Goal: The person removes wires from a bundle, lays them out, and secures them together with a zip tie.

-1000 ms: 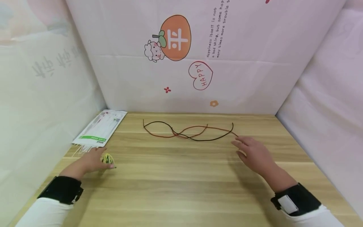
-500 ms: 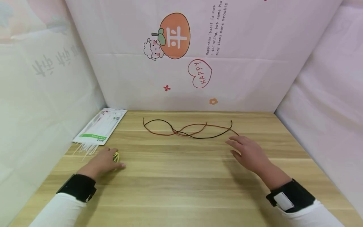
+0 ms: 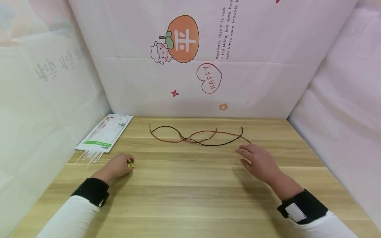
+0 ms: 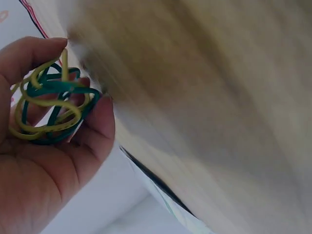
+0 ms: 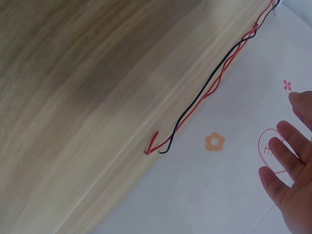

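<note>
so left hand (image 3: 117, 167) sits low on the near-left part of the wooden table (image 3: 190, 198), forearm angled in from the near-left corner, white sleeve and black wrist band showing. fingers curled round a small tangle of yellow and green wire (image 4: 46, 105), grasping it; in the head view only a bit of yellow pokes out at the fingertips (image 3: 130, 163). left wrist view shows the loops bunched between thumb and fingers against the palm (image 4: 34, 161).

right hand (image 3: 260, 161) hovers palm down on the right side, fingers spread and fairly straight, holding nothing, fingertips pointing left and far. it's near the right ends of the red wire (image 3: 208, 133) and black wire (image 3: 220, 144), which lie crossed over each other on the far middle of the table; cannot tell from the head view if a finger touches them, right wrist view shows fingers (image 5: 287, 161) apart from the wire ends (image 5: 156, 145).

white packet with green stripe (image 3: 105, 133) lies far left, thin pale strips sticking out of its near end.

versus a second ago: left hand has slid right and away from the packet, carrying the tangle with it. right hand shifted slightly left, same open pose. red and black wires unchanged.
</note>
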Motion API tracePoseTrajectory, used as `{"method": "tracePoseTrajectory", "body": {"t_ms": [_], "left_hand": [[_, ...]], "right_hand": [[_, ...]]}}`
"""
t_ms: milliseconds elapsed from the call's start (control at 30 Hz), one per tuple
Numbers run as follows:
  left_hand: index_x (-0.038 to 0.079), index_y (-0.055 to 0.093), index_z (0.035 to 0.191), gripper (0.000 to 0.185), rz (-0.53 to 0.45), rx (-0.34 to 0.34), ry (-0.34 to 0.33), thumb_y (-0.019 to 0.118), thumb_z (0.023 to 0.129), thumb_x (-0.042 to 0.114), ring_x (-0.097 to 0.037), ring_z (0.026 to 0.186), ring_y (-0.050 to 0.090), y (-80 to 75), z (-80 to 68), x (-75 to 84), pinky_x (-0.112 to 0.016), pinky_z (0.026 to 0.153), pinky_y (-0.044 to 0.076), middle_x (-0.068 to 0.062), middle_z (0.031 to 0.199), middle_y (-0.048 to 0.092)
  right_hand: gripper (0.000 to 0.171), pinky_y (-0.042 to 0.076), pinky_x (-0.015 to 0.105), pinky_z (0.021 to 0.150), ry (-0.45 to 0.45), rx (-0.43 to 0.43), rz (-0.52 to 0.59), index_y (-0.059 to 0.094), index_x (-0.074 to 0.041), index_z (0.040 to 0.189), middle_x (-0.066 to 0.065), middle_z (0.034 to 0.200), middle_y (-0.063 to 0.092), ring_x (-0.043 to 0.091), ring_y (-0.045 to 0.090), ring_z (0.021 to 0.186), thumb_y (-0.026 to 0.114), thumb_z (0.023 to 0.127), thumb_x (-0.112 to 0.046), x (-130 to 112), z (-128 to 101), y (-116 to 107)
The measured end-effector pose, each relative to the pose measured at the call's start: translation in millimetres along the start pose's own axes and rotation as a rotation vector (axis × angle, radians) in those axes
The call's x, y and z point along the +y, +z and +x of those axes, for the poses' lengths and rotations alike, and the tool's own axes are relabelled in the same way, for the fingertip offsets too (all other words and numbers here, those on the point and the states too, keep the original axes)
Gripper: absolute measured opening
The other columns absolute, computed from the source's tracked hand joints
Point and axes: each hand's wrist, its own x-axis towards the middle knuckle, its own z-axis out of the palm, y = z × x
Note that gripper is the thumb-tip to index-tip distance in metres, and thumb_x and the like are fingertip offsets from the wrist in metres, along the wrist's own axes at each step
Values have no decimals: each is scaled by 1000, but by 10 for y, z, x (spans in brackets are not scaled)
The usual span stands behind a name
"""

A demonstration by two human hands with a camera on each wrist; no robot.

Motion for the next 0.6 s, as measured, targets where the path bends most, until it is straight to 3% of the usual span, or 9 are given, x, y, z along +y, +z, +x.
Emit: {"method": "tracePoseTrajectory", "body": {"t_ms": [133,267,367,433,600], "left_hand": [[-6,65,110,36,-39,19,-32,71,79,12,-37,95,62,-18,8,76,-51,87,48,-22,101,67],[0,69,113,36,-39,69,-26,67,80,15,-26,81,63,-36,65,233,-47,84,50,-20,109,68],[2,69,113,35,-76,79,1,65,80,13,-14,63,55,-40,155,430,-38,69,50,-17,108,69],[1,68,113,35,-123,73,34,65,80,11,-13,59,55,-2,238,585,-33,63,49,-16,108,68],[1,65,117,35,-170,48,167,70,84,12,-20,83,63,157,447,1071,-37,77,52,-14,111,67]], "right_hand": [[36,50,51,85,5,-17,7,68,-5,115,14,114,65,35,61,106,75,80,-6,-18,38,5],[34,52,48,82,-10,25,22,69,-5,114,12,109,67,31,63,102,75,80,-6,-84,106,4],[31,53,44,78,-41,74,17,71,-6,111,9,103,69,27,64,97,75,80,-7,-172,197,19],[29,53,43,77,-72,99,20,72,-7,109,7,99,70,25,65,92,75,80,-7,-256,275,30],[27,54,39,73,-175,140,75,73,-7,106,5,95,71,23,66,86,76,79,-4,-520,482,100]]}}
